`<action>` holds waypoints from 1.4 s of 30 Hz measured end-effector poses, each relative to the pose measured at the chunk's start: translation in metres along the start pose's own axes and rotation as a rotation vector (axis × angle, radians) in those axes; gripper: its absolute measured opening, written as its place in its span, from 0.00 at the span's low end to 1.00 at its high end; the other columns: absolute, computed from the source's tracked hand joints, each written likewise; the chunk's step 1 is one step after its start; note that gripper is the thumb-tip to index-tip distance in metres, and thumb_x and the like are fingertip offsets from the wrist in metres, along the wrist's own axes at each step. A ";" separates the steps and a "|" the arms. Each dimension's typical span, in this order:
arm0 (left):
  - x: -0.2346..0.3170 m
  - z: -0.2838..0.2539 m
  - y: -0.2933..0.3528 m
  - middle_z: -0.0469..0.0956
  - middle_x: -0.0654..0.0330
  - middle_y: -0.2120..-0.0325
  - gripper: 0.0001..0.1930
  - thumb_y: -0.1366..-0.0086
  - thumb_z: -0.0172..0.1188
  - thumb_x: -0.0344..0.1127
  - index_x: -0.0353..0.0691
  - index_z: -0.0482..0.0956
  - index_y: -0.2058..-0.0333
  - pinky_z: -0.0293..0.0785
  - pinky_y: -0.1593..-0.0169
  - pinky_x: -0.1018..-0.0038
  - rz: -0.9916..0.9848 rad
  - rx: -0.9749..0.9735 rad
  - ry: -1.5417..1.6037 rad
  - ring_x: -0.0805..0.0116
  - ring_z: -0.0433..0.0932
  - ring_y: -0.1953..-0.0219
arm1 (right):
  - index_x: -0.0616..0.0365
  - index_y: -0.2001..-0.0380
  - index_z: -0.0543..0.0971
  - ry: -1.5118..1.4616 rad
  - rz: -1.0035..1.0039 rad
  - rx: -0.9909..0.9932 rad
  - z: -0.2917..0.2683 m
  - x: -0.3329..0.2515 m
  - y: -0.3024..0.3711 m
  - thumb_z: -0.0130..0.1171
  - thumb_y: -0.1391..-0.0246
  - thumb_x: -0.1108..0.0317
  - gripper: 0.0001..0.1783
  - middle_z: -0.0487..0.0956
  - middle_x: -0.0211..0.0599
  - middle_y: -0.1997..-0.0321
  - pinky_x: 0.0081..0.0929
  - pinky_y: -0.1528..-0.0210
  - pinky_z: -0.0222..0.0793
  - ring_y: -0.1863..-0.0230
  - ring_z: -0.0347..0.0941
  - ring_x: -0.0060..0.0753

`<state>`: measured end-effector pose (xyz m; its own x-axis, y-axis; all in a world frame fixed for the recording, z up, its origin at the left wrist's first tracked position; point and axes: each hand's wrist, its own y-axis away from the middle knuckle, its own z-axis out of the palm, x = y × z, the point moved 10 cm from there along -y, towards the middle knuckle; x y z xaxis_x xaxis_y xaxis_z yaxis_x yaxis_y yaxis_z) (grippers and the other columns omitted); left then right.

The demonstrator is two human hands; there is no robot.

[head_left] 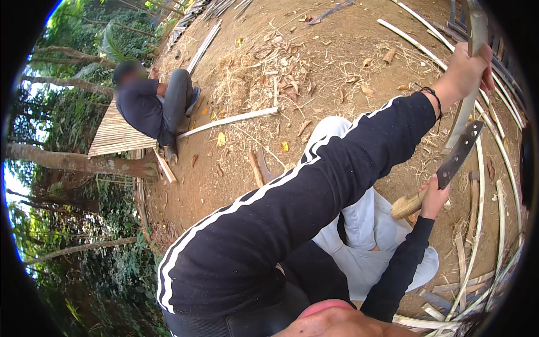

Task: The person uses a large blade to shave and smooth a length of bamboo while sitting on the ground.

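Striped black sleeve (269,202) is closest to me. Left grip (470,70) clamped on the pale strip (462,116), which extends past both sides. Right grip (434,197) wrapped around the knife (457,158); blade beside the strip's lower end, I can't tell contact.

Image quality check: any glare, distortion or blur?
Head view: black fisheye rim; strips at right look curved, perhaps partly from the lens. Head view: sky blown out white at left beside dark foliage. Head view: co-worker's head blurred, knife fairly crisp, its holes distinct.
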<state>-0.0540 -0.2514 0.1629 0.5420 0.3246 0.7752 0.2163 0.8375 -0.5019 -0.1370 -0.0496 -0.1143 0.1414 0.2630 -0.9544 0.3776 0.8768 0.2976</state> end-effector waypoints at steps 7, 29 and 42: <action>0.008 0.030 0.021 0.67 0.66 0.93 0.27 0.39 0.56 0.59 0.43 0.65 0.84 0.63 0.88 0.82 0.025 -0.010 -0.005 0.78 0.68 0.91 | 0.64 0.61 0.69 0.026 -0.146 0.000 -0.011 -0.025 0.010 0.53 0.44 0.70 0.11 0.71 0.33 0.73 0.22 0.80 0.66 0.82 0.69 0.23; 0.013 0.001 0.009 0.66 0.64 0.92 0.30 0.40 0.53 0.65 0.40 0.68 0.82 0.65 0.85 0.80 0.052 0.017 -0.106 0.75 0.68 0.90 | 0.60 0.53 0.68 -0.119 -0.013 0.003 0.019 -0.036 0.029 0.47 0.37 0.57 0.18 0.70 0.32 0.77 0.19 0.77 0.65 0.81 0.66 0.19; -0.004 0.002 0.022 0.67 0.64 0.83 0.22 0.35 0.51 0.58 0.42 0.68 0.72 0.69 0.72 0.72 -0.040 -0.149 -0.022 0.72 0.68 0.79 | 0.54 0.38 0.58 -0.166 -0.029 0.108 0.002 -0.037 0.030 0.38 0.35 0.48 0.30 0.70 0.32 0.78 0.18 0.81 0.63 0.82 0.66 0.18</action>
<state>-0.0530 -0.2336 0.1497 0.5129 0.3030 0.8032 0.3563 0.7761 -0.5204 -0.1288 -0.0337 -0.0698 0.2748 0.1605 -0.9480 0.4781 0.8326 0.2795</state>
